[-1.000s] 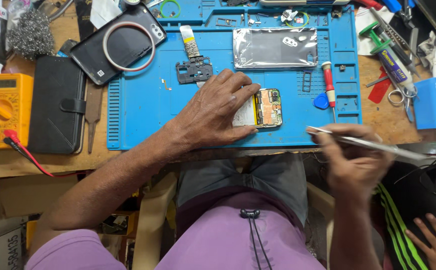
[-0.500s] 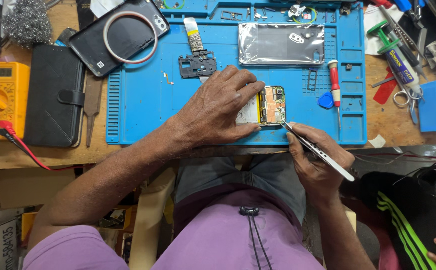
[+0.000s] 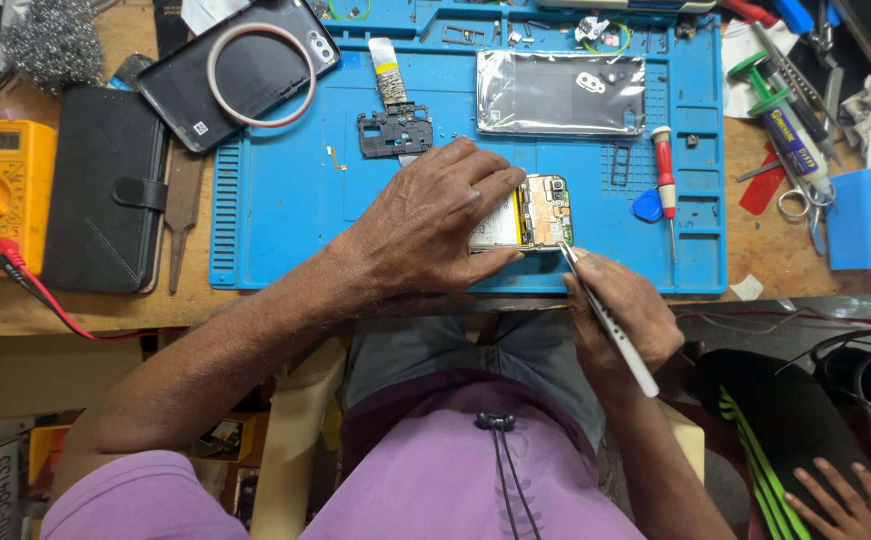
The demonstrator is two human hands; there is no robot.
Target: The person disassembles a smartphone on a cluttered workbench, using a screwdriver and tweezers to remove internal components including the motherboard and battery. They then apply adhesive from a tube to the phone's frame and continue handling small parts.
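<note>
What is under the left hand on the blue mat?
The left hand presses down an opened phone on the blue mat. Only its right end shows, with a circuit board and a yellow strip. The rest is covered. The tweezers in the right hand touch its lower edge.

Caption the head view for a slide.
Left hand steadies an opened phone on a blue mat; right hand brings tweezers to it.
</note>
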